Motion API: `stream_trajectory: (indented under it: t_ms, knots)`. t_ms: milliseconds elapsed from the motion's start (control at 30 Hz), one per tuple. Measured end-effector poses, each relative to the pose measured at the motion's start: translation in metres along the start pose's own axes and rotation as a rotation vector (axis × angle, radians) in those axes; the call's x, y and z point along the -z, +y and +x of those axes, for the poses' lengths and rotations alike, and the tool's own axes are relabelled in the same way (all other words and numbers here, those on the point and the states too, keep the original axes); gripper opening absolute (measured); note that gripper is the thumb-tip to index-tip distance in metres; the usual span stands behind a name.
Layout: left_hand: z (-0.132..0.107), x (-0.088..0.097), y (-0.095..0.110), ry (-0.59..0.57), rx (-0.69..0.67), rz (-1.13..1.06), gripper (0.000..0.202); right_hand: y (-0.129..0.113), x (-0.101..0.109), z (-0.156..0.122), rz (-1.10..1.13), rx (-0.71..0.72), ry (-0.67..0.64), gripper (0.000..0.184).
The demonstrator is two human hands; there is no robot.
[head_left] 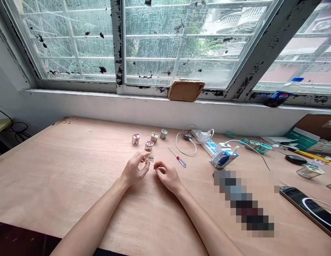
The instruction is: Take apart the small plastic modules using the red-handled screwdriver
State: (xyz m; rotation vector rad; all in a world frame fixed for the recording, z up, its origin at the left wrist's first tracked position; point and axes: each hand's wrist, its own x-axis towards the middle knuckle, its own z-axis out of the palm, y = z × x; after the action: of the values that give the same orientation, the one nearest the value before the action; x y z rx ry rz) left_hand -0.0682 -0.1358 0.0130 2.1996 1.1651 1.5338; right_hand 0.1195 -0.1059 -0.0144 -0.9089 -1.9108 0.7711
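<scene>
Wooden worktop point(74, 170) below a window. Left hand point(133, 171) pinches a small clear block point(149, 159) between thumb and fingertips, just above the worktop's middle. Right hand point(167, 175), fingertips pressed together, sits just beside the block. Four small cubes point(149, 145) and a screwdriver point(177, 157) lie near.

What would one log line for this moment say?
left hand: holds clear cube | right hand: pinched beside it | nearby: four small cubes, screwdriver
</scene>
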Motion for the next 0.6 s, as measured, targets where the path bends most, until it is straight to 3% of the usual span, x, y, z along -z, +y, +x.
stream_trajectory:
  t_ms: [133, 300, 467, 600]
  knots:
    - [0.0, 0.001, 0.0, -0.022, 0.023, -0.017, 0.042, -0.003, 0.007, 0.0, -0.019, 0.008, 0.059, 0.013]
    - [-0.001, 0.0, 0.004, -0.082, 0.015, -0.004, 0.036, -0.02, 0.018, -0.003, -0.213, 0.184, 0.246, 0.02]
    - [-0.003, -0.004, 0.007, -0.137, 0.004, 0.019, 0.034, -0.035, 0.017, -0.007, -0.378, 0.404, 0.232, 0.03]
    - [-0.004, -0.006, 0.006, -0.147, -0.004, 0.001, 0.035, -0.037, 0.013, -0.008, -0.4, 0.448, 0.202, 0.035]
